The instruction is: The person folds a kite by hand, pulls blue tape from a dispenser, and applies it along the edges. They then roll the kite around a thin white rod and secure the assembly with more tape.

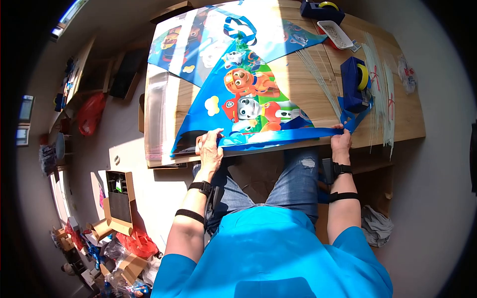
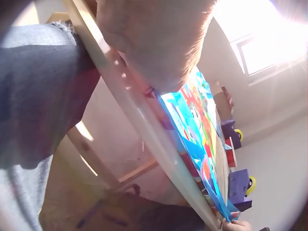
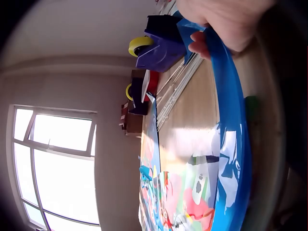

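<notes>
Ribbon (image 1: 283,135) along the sheet (image 1: 248,84) at the desk's (image 1: 405,111) near edge, clamped by the right hand (image 1: 341,143), could pucker if the left hand (image 1: 211,155), whose grip I cannot tell, pulls unevenly.

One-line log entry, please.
left hand: at near edge of printed sheet | right hand: pinches blue strip | strip: runs between hands

The head view looks forward and steeply down from above the torso (image 1: 273,253), taking in the whole desk (image 1: 293,79) from farthest off. The left wrist view sits close behind the left hand (image 2: 159,43), sighting obliquely along the desk's edge; the right wrist view, close at the right hand (image 3: 231,19), faces across the desktop toward a window (image 3: 62,163). All three share the tape dispensers (image 1: 352,87).
</notes>
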Action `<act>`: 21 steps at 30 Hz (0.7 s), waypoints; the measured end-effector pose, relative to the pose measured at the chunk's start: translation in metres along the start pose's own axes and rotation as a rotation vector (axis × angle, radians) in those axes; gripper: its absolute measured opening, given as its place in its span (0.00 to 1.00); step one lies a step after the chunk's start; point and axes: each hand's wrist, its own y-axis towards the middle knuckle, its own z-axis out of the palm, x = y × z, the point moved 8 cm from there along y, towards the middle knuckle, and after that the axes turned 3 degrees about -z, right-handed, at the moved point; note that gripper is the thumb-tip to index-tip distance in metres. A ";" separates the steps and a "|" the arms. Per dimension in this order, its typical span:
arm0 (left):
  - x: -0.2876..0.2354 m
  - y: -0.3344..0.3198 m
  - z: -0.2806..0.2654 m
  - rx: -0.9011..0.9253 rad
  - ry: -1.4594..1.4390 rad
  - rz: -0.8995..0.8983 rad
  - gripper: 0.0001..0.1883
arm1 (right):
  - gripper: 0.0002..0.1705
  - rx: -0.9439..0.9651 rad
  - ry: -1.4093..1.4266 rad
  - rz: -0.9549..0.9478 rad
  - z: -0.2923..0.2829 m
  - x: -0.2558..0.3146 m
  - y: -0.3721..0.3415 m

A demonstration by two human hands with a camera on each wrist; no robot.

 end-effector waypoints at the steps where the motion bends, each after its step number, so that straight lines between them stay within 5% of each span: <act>1: 0.002 0.000 0.001 0.018 -0.021 -0.010 0.33 | 0.14 0.022 -0.001 -0.004 0.001 0.000 0.000; 21: 0.013 -0.001 -0.003 -0.034 0.030 -0.086 0.33 | 0.14 0.154 -0.006 -0.064 0.028 0.015 -0.016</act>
